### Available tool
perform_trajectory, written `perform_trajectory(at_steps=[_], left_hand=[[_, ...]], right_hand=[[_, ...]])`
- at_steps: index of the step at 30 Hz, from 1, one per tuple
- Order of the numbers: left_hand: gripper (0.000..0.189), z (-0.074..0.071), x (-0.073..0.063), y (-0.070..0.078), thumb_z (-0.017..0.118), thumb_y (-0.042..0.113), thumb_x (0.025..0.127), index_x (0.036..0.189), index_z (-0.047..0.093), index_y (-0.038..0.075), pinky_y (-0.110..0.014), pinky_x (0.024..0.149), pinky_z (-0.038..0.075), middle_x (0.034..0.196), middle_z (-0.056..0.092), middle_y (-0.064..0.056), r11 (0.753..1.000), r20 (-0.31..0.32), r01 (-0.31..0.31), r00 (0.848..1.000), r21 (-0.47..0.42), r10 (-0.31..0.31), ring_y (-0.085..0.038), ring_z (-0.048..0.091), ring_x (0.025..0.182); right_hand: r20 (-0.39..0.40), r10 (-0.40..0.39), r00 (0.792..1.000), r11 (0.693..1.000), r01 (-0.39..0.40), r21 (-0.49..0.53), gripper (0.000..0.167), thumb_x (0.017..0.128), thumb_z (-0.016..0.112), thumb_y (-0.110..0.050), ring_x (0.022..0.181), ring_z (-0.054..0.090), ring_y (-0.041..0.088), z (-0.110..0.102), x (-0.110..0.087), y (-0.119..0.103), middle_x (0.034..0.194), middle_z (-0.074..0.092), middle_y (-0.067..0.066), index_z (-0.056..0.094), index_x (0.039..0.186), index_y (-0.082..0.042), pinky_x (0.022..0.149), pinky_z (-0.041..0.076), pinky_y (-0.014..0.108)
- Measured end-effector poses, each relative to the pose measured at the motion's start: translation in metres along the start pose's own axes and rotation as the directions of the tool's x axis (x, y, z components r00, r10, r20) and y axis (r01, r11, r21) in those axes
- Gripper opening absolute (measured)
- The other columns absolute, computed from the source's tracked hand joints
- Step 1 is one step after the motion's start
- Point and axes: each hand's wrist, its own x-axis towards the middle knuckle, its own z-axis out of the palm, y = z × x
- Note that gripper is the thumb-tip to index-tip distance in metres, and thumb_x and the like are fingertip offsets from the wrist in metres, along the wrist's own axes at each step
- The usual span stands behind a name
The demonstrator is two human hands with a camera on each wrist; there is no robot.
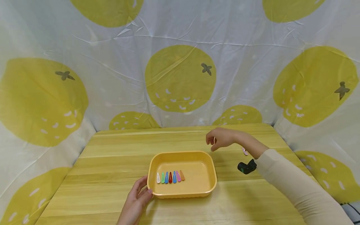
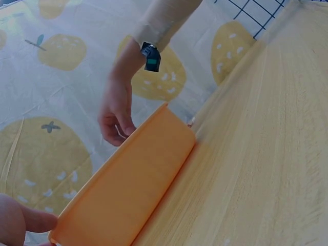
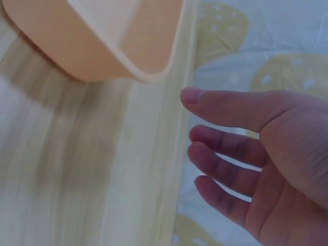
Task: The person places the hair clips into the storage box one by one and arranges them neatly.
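A yellow-orange plastic tray [image 1: 197, 184] stands on the wooden table. Inside it, toward the left, several snap hair clips [image 1: 170, 177] in white, green, blue, red, purple and orange lie side by side in a row. My left hand [image 1: 137, 198] grips the tray's front left corner, thumb over the rim and fingers along the outer side. Past the back right corner of the tray, my right hand [image 1: 222, 137] hangs in the air, thumb and loosely bent fingers [image 3: 225, 174] apart with nothing between them. A pink hair clip [image 1: 244, 151] lies on the table under the right forearm.
A black wrist camera [image 1: 247, 167] sits by the right forearm. Bare wooden tabletop [image 1: 112, 175] stretches left of the tray. A white curtain [image 1: 180, 28] with yellow fruit prints closes off the back and both sides.
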Motion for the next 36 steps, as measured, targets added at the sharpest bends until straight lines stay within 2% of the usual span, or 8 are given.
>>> perform_trajectory(at_steps=[4,11,17,26,32,36], left_hand=[[0.057,0.000,0.000,0.000,0.052,-0.005,0.104,0.156,0.029,-0.005,-0.039,0.102,0.053,0.158,0.030,-0.030,1.000,0.001,0.001,1.000,-0.002,-0.001,-0.048,0.035,0.142],[0.057,0.000,-0.001,-0.001,0.053,-0.005,0.103,0.155,0.030,-0.005,-0.035,0.100,0.054,0.157,0.032,-0.029,1.000,0.007,-0.014,1.000,-0.010,0.014,-0.047,0.035,0.141],[0.057,0.000,-0.001,-0.001,0.053,-0.004,0.103,0.155,0.031,-0.005,-0.036,0.100,0.054,0.157,0.033,-0.028,1.000,0.012,-0.016,1.000,-0.014,0.016,-0.046,0.036,0.141],[0.057,0.001,0.000,-0.002,0.053,-0.004,0.103,0.155,0.030,-0.005,-0.038,0.100,0.054,0.157,0.032,-0.029,1.000,0.010,-0.007,1.000,-0.019,0.007,-0.047,0.036,0.141],[0.057,0.001,0.000,-0.001,0.053,-0.005,0.103,0.155,0.029,-0.006,-0.036,0.100,0.054,0.157,0.031,-0.029,1.000,0.012,-0.010,1.000,-0.028,0.010,-0.046,0.035,0.141],[0.057,0.001,0.000,-0.001,0.053,-0.004,0.103,0.155,0.029,-0.005,-0.035,0.099,0.054,0.157,0.031,-0.029,1.000,0.008,-0.010,1.000,-0.027,0.010,-0.046,0.036,0.141]], right_hand=[[-0.022,0.027,0.999,0.999,-0.026,0.020,0.018,0.092,0.079,-0.012,0.089,0.066,0.018,-0.001,-0.008,0.011,0.098,0.067,0.004,0.068,0.107,-0.009,0.077,0.056,0.033],[-0.050,0.080,0.996,0.996,-0.078,0.045,0.017,0.093,0.079,-0.010,0.089,0.065,0.018,-0.004,-0.020,0.027,0.093,0.065,-0.002,0.068,0.105,-0.009,0.079,0.057,0.035],[-0.059,0.106,0.993,0.993,-0.103,0.056,0.016,0.093,0.078,-0.011,0.088,0.064,0.017,-0.005,-0.031,0.042,0.093,0.065,-0.002,0.068,0.105,-0.007,0.081,0.057,0.039],[-0.072,0.206,0.976,0.976,-0.199,0.091,0.022,0.095,0.077,-0.016,0.085,0.061,0.016,0.002,-0.055,0.075,0.096,0.066,0.002,0.068,0.109,-0.001,0.074,0.055,0.037],[-0.109,0.246,0.963,0.966,-0.233,0.116,0.017,0.098,0.071,-0.007,0.101,0.063,0.030,0.013,-0.073,0.095,0.109,0.066,0.015,0.067,0.111,0.002,0.086,0.056,0.047],[-0.144,0.284,0.948,0.952,-0.261,0.161,0.016,0.098,0.066,0.000,0.109,0.062,0.042,0.020,-0.085,0.107,0.115,0.065,0.018,0.067,0.113,0.004,0.091,0.055,0.053]])
